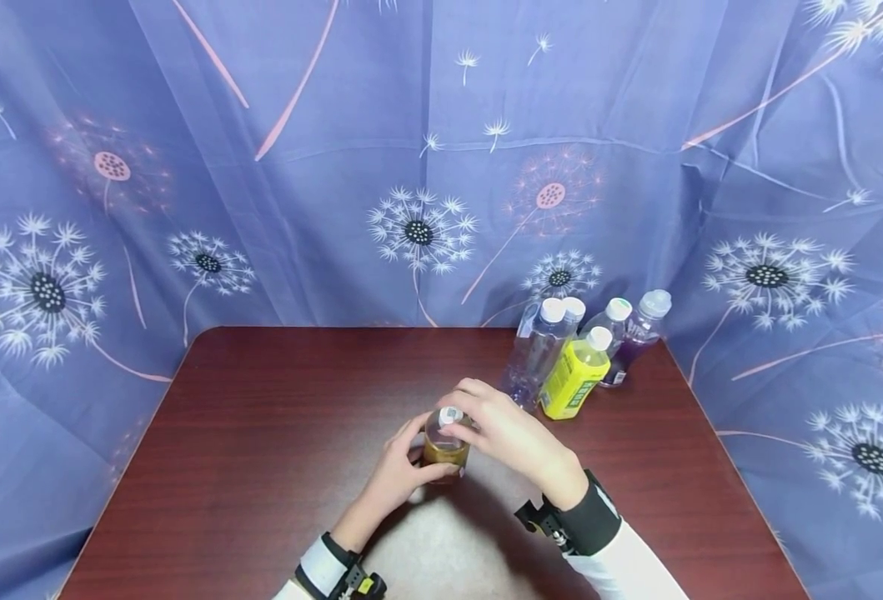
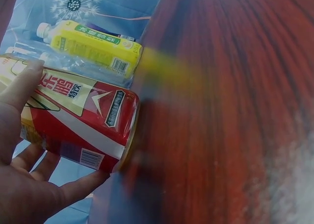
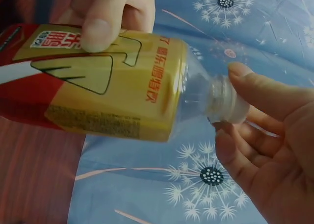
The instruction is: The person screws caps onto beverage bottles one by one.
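Note:
A plastic drink bottle (image 3: 113, 82) with a red and gold label stands upright near the front of the table. My left hand (image 1: 398, 473) grips its body, thumb on one side and fingers round the other, as the left wrist view also shows. At the top, my right hand (image 1: 504, 429) has its thumb and fingers about the white cap (image 3: 236, 104), pinching it. The cap sits on the bottle's neck, and the clear shoulder below it shows no label.
At the back right of the brown table (image 1: 298, 400) stand several bottles. A yellow-labelled bottle (image 1: 574, 379) is in front, a clear one (image 1: 533, 358) with a white cap to its left, and a purple-tinted bottle (image 1: 636, 333) behind. A blue dandelion-print cloth (image 1: 321, 208) hangs around the table.

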### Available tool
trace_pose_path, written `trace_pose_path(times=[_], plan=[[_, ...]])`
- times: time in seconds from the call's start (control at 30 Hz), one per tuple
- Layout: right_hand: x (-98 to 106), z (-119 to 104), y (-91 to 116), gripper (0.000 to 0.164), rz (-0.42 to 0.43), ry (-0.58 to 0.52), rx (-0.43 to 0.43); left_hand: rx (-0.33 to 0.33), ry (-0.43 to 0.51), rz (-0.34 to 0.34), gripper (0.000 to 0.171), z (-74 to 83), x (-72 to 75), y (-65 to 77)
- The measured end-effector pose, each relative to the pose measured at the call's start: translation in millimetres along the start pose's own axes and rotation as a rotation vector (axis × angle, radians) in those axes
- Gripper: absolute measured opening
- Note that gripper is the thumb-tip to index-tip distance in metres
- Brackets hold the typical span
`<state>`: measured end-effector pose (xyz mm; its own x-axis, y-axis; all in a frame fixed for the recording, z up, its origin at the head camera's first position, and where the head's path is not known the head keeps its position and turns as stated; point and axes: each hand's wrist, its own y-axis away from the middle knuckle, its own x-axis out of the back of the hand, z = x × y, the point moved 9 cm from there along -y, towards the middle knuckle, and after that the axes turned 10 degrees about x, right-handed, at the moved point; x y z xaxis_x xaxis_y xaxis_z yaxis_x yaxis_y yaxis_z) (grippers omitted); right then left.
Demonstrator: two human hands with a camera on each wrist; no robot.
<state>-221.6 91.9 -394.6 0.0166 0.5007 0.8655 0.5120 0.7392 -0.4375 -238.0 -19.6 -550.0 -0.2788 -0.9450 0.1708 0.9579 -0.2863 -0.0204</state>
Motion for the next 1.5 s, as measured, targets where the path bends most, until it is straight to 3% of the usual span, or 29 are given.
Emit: trace_pose_path(times=[0.13,0.23,0.37,0.63,0.9,1.03,1.5], plan=[[0.4,3.1,1.5,0.031,0.035,0.004,-0.052,0.01,-0.001,-0.004,0.074,-0.3,-0.9,-0.1],[-1.3,4.1,2.8,0.039,-0.01,-0.025,-0.085,0.01,0.003,-0.005,0.074,0.2,-1.0,0.1],[-1.3,1.2,2.8,0.034,-0.057,-0.037,-0.049,0.004,-0.001,-0.001,0.074,0.7,-0.5,0.9],[4.5,-3.0,0.0,0.024,0.041,0.024,-0.009,0.003,-0.005,0.0,0.074,0.6,-0.3,0.2],[0.7,-2.2,2.5,0.029,-0.028,-0.018,0.004,-0.022,-0.014,0.0,0.074,0.0,-1.0,1.7],[1.0,-3.1,2.6,0.022,-0.01,-0.034,0.026,-0.013,-0.022,0.008,0.075,-1.7,-0.9,1.3],[0.0,-8.9,2.8,0.023,0.07,0.158,-0.008,-0.013,0.007,-0.003,0.073,2.9,0.1,-2.7]])
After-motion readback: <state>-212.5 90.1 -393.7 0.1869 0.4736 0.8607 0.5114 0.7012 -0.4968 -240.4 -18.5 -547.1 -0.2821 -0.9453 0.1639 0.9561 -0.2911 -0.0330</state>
